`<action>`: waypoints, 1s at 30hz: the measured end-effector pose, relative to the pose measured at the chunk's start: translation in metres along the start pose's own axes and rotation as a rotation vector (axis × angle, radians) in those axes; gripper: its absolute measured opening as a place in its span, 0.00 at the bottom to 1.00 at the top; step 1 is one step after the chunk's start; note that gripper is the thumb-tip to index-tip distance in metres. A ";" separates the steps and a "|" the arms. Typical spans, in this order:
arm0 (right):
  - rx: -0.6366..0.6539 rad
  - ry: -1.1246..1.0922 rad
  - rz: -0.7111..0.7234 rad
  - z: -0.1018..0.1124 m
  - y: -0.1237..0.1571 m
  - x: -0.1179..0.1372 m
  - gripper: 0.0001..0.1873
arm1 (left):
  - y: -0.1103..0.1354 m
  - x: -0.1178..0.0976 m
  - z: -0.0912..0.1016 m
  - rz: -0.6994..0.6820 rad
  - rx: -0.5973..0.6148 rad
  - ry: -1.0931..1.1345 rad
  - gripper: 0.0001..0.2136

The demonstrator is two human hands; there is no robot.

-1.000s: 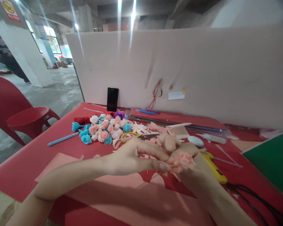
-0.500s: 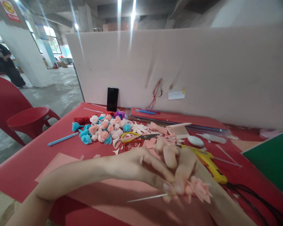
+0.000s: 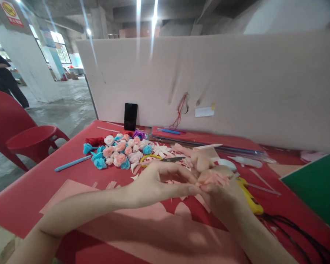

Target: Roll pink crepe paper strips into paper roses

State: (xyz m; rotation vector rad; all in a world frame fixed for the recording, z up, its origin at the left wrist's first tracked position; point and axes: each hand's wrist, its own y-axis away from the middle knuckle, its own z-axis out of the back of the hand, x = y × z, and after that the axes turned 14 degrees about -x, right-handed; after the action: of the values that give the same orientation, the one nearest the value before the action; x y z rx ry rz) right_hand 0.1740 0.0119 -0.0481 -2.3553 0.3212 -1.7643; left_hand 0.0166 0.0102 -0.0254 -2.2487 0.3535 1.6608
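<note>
Both my hands meet over the red table (image 3: 30,190) and hold one small pink paper flower (image 3: 213,178). My left hand (image 3: 156,181) pinches the flower's near edge with thumb and forefinger. My right hand (image 3: 217,187) cups it from below, fingers curled round it. Behind them lies a heap of finished paper roses (image 3: 121,150) in pink, white and blue. Scissors with yellow handles (image 3: 156,158) rest just beyond my left hand among pink paper scraps.
A yellow glue gun (image 3: 249,200) with a black cord lies to the right. A blue pen (image 3: 73,163) lies at the left, a black phone (image 3: 130,116) leans on the pink partition. A green sheet (image 3: 319,187) is far right, a red chair (image 3: 19,135) and a standing person far left.
Half a second ago my hands were lower with the flower turned outward to the right and a thin stick showing. Now they are raised and closed together on the flower.
</note>
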 end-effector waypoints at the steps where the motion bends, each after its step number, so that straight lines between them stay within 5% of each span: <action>1: 0.003 -0.008 0.017 -0.002 0.000 0.003 0.07 | 0.001 0.000 -0.001 -0.022 -0.035 -0.014 0.02; 8: -0.001 0.009 0.108 -0.011 0.003 0.013 0.07 | 0.002 0.000 -0.002 -0.082 -0.128 -0.098 0.07; 17: -0.057 0.209 0.331 -0.005 0.012 0.013 0.07 | 0.005 -0.006 0.001 -0.237 -0.020 -0.200 0.06; 24: 0.086 0.219 0.414 -0.009 0.005 0.017 0.07 | -0.005 0.000 0.009 -0.050 0.147 -0.064 0.10; 30: 0.199 0.211 0.336 -0.004 0.006 0.018 0.04 | -0.005 -0.003 0.016 0.076 0.256 -0.038 0.04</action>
State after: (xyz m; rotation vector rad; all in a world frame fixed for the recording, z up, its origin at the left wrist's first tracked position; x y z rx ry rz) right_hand 0.1743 0.0006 -0.0319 -1.8578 0.5117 -1.7863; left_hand 0.0034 0.0213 -0.0260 -2.0359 0.6120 1.5921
